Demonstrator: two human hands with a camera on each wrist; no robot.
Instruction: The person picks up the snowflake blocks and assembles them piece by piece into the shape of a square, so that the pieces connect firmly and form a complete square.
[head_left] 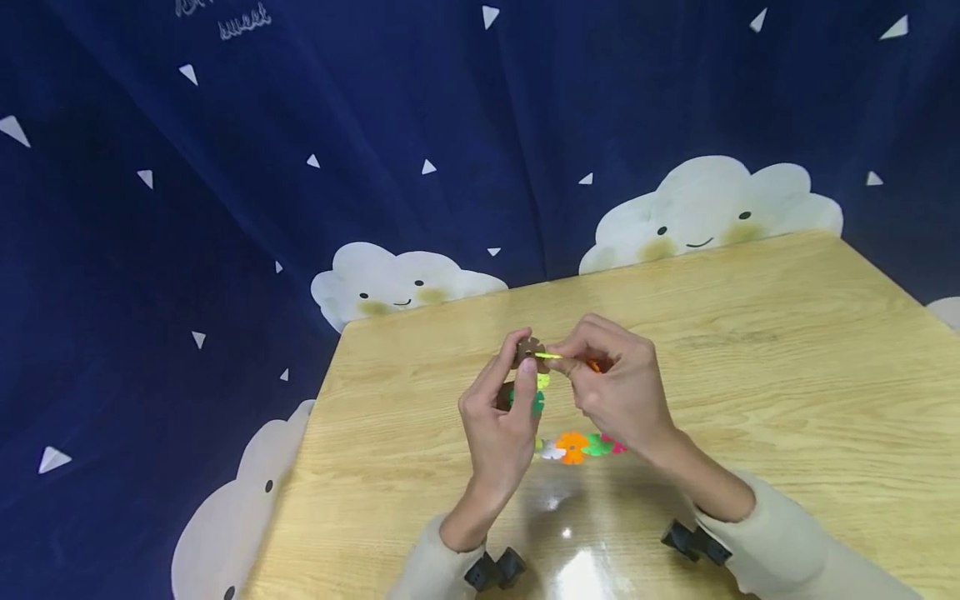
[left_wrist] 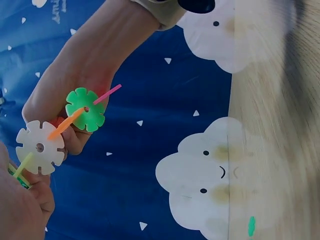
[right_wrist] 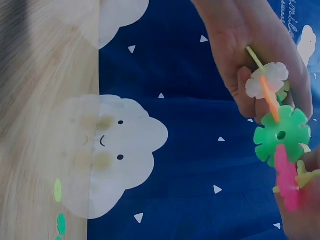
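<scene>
Between thumb and fingers my left hand (head_left: pixel 498 429) pinches a brown notched snowflake disc (head_left: pixel 522 353). My right hand (head_left: pixel 626 392) pinches a thin yellow disc (head_left: pixel 550 356), seen edge-on and touching or very near the brown one. Something orange (head_left: pixel 595 365) shows inside the right hand's curled fingers. Below, a chain of interlocked discs spans the two hands. It includes a white disc (left_wrist: pixel 29 139), an orange disc (head_left: pixel 562 446), a green disc (right_wrist: pixel 296 126) and a pink disc (right_wrist: pixel 286 170). Its ends are hidden by the hands.
The wooden table (head_left: pixel 750 358) meets a dark blue curtain (head_left: pixel 420 100) printed with white clouds at its far and left sides. A yellow disc (right_wrist: pixel 57 190) and a green disc (right_wrist: pixel 61 223) appear against the wood in the right wrist view.
</scene>
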